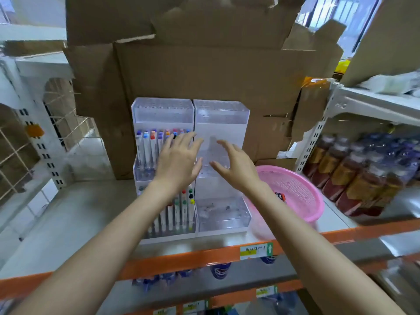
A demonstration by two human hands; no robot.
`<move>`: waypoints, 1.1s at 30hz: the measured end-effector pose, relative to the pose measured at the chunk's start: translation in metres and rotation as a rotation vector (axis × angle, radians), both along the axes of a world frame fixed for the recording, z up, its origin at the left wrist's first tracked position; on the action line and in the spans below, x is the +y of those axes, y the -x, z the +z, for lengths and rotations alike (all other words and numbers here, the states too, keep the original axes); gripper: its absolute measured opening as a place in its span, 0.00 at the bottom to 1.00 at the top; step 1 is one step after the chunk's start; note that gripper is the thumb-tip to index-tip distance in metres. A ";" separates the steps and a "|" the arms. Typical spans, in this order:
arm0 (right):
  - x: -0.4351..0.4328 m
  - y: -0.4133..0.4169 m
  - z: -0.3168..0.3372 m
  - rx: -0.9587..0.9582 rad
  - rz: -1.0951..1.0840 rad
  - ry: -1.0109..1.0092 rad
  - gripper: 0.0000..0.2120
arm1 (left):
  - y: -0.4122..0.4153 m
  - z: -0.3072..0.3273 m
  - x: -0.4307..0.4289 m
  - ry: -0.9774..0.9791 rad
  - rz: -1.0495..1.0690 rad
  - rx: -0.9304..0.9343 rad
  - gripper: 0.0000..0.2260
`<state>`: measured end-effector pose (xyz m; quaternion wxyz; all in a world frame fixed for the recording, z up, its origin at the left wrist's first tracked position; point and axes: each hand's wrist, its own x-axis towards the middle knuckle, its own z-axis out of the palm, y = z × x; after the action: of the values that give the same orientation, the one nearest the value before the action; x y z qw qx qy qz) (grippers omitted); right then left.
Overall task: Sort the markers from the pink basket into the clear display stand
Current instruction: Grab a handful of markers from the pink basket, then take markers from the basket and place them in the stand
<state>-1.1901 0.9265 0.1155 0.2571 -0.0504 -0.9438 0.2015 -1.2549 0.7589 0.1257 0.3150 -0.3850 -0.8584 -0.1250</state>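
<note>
Hovering in front of the clear display stand (221, 114), the left hand (179, 160) and the right hand (236, 165) are both spread open, fingers relaxed, and hold nothing. The stand is in the middle of the shelf (68, 214), near its orange front edge. Its left half holds upright markers (147, 144) in two tiers. The pink basket (318, 210) sits just beside the stand on the right, with a few loose markers (280, 197) inside.
</note>
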 end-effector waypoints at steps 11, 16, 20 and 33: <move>0.109 -0.079 -0.038 -0.126 -0.165 0.033 0.29 | -0.066 -0.039 0.123 0.027 -0.242 -0.106 0.22; 0.152 -0.098 -0.060 -0.225 -0.200 0.090 0.29 | -0.082 -0.057 0.177 0.068 -0.315 -0.167 0.21; 0.175 -0.096 -0.078 -0.375 -0.195 0.099 0.29 | -0.084 -0.075 0.209 0.294 -0.210 -0.300 0.19; 0.197 -0.051 -0.113 -0.641 -0.150 0.049 0.10 | -0.058 -0.112 0.247 0.650 0.073 -0.653 0.19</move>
<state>-1.1392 1.1230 0.0024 -0.0404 -0.1869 -0.9652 0.1785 -1.1967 1.0060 0.0141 -0.1048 -0.3738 -0.9204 0.0472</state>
